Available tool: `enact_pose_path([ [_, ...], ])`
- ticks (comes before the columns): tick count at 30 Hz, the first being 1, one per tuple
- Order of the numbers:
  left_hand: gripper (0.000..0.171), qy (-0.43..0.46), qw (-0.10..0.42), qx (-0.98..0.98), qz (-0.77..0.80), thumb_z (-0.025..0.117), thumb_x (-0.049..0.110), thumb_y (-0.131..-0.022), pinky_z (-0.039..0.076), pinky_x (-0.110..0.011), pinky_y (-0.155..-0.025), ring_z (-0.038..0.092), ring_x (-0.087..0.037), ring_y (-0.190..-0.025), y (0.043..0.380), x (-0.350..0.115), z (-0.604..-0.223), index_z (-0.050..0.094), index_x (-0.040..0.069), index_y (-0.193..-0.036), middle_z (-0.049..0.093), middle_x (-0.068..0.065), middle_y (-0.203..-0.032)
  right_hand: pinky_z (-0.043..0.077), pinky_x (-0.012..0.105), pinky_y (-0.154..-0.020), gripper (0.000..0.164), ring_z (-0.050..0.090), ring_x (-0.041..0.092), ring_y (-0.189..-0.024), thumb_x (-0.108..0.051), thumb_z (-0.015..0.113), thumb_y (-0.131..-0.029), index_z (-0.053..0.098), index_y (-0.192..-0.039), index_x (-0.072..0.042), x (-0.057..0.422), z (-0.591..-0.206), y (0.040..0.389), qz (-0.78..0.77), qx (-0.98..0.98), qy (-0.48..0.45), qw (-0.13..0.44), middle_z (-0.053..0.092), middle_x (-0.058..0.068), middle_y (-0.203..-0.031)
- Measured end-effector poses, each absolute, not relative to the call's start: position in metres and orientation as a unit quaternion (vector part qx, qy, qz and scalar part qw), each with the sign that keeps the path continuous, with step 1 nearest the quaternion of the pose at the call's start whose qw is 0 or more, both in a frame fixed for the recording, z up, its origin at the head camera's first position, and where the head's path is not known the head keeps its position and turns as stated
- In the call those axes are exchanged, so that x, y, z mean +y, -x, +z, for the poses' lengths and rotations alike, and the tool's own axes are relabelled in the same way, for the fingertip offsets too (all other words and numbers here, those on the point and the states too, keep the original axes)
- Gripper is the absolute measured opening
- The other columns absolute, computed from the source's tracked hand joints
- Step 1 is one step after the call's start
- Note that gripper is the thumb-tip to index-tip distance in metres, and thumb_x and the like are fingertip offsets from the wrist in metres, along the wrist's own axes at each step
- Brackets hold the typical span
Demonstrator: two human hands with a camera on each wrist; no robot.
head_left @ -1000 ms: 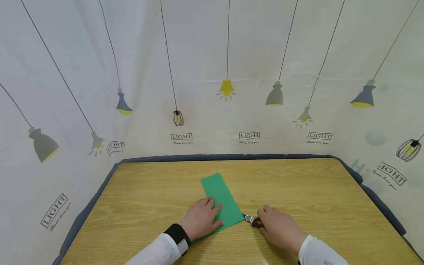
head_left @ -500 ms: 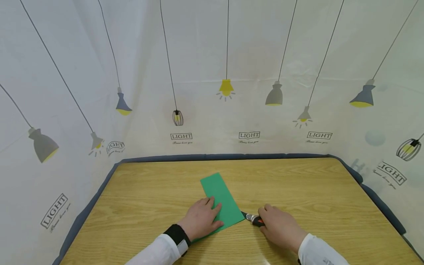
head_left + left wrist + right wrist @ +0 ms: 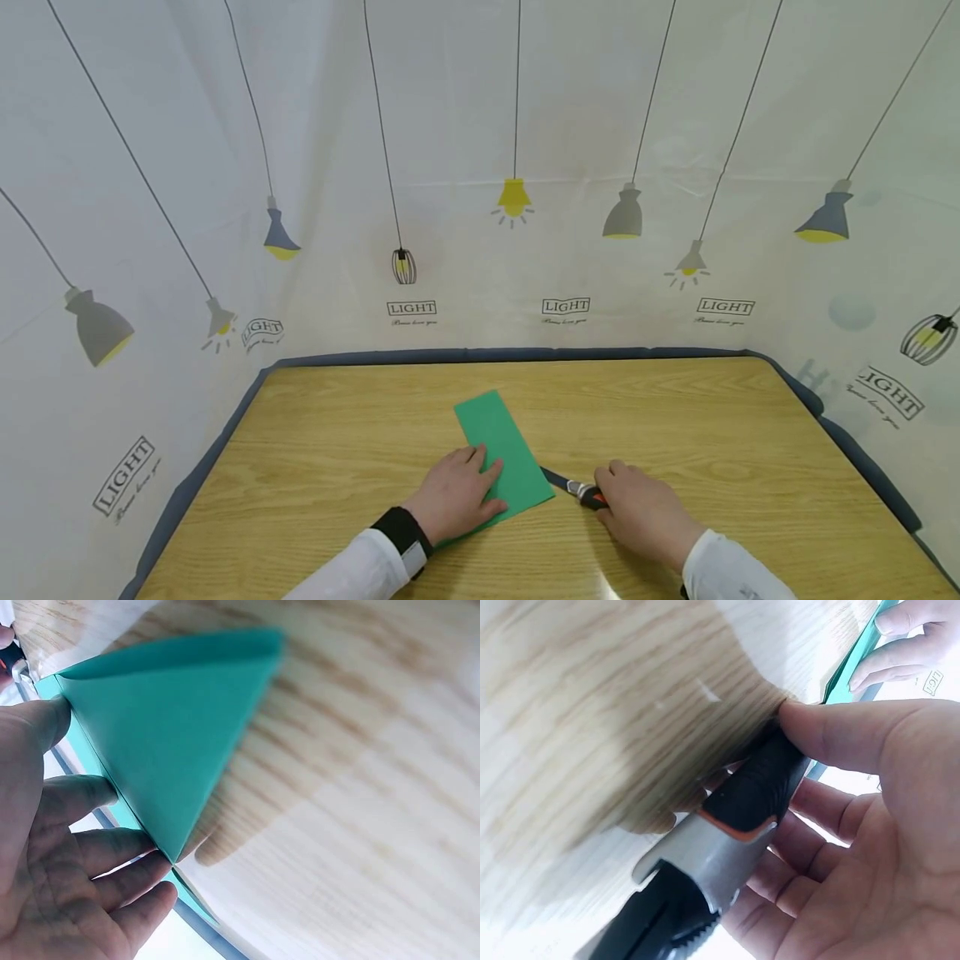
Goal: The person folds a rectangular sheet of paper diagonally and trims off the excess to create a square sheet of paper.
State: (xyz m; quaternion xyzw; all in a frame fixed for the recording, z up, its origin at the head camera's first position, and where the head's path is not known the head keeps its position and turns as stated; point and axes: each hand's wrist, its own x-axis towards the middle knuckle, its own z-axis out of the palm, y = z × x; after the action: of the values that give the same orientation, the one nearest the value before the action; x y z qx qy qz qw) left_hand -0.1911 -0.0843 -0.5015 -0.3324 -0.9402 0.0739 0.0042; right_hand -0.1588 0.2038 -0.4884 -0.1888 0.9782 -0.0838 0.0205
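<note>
Plainly, the feed puts me over a wood-grain bench (image 3: pixel 675 433) whose grain runs left to right, with a streak of glare at its near side. Dark blue padding (image 3: pixel 525 356) edges it far, left and right, and beyond that I see a white curtain (image 3: pixel 585 100) printed with hanging lamps in grey, blue and yellow and the word LIGHT.

On the bench, left of centre, I have a green sheet (image 3: pixel 513 462). Its long visible edge runs from far left to near right; its near edge slants from the right corner back toward the left hand (image 3: pixel 455 492), which covers part of the outline. Those fingers lie spread on the sheet, and from the left wrist I see a folded flap of it rising off the wood.

To the right, the right hand (image 3: pixel 645 512) holds a utility knife (image 3: pixel 581 492), its fingers and thumb curled round the black-and-orange grip. The knife's long axis lies at a shallower slant than the sheet's edge: handle near right, blade (image 3: pixel 555 477) pointing far left, its tip meeting that edge. Whether the tip sits beneath the sheet or between layers, I cannot tell.
</note>
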Motion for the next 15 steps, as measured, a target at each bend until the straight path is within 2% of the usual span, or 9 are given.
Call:
enact_pose_path([
  [7, 0.065, 0.331, -0.005, -0.941, 0.063, 0.052, 0.060, -0.102, 0.041, -0.039, -0.112, 0.052, -0.029, -0.135, 0.1925, -0.0837, -0.5026, 0.056, 0.016, -0.149, 0.053, -0.019, -0.148, 0.043, 0.037, -0.053, 0.026, 0.048, 0.016, -0.069, -0.019, 0.083, -0.086, 0.058, -0.091, -0.013, 0.2054, -0.4878, 0.1582, -0.086, 0.977, 0.192, 0.022, 0.048, -0.001, -0.081],
  [15, 0.065, 0.347, -0.009, -0.936, 0.059, 0.054, 0.059, -0.101, 0.040, -0.040, -0.113, 0.052, -0.030, -0.136, 0.1922, -0.0862, -0.4997, 0.057, 0.015, -0.149, 0.053, -0.019, -0.148, 0.045, 0.036, -0.058, 0.023, 0.050, 0.014, -0.071, -0.023, 0.081, -0.089, 0.061, -0.095, -0.015, 0.1985, -0.4862, 0.1603, -0.079, 0.978, 0.185, 0.054, 0.051, -0.003, -0.083],
])
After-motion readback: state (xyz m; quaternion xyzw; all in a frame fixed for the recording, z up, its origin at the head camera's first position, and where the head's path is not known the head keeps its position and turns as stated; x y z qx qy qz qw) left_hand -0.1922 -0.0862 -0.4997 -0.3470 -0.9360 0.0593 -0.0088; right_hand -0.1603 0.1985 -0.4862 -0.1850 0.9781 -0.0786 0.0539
